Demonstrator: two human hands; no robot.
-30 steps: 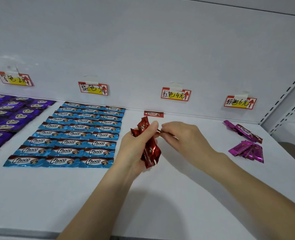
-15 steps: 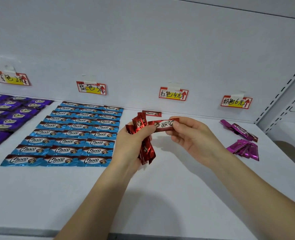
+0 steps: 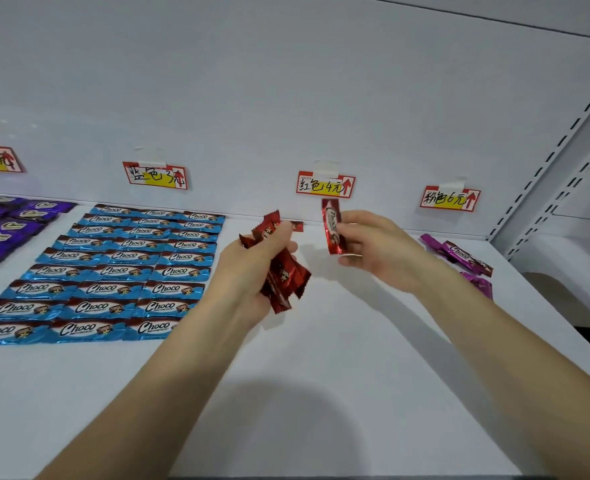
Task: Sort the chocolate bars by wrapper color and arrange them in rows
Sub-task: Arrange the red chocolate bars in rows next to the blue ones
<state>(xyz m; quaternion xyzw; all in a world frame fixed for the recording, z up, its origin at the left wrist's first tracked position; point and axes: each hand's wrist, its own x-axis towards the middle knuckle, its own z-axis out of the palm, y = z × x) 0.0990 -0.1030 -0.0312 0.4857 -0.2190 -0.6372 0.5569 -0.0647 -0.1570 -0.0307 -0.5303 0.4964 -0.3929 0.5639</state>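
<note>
Far left, purple bars (image 3: 6,223) run off the edge. Beside them blue bars (image 3: 113,271) printed "Choco" lie in neat rows of three under a tag (image 3: 155,175) reading 蓝色3元. The left hand (image 3: 252,271) is curled round a bunch of red bars (image 3: 286,278). The right hand (image 3: 380,251) pinches a single red bar (image 3: 331,226) upright below the 红色4元 tag (image 3: 325,184). Loose pink bars (image 3: 459,252) sit under the 粉色6元 tag (image 3: 450,199). The white shelf (image 3: 321,375) lies bare in front of the hands.

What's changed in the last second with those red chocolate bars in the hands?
The right hand pulled one red bar out of the bundle in the left hand, drew it rightward and turned it upright. The blue rows and pink pile stayed put.
</note>
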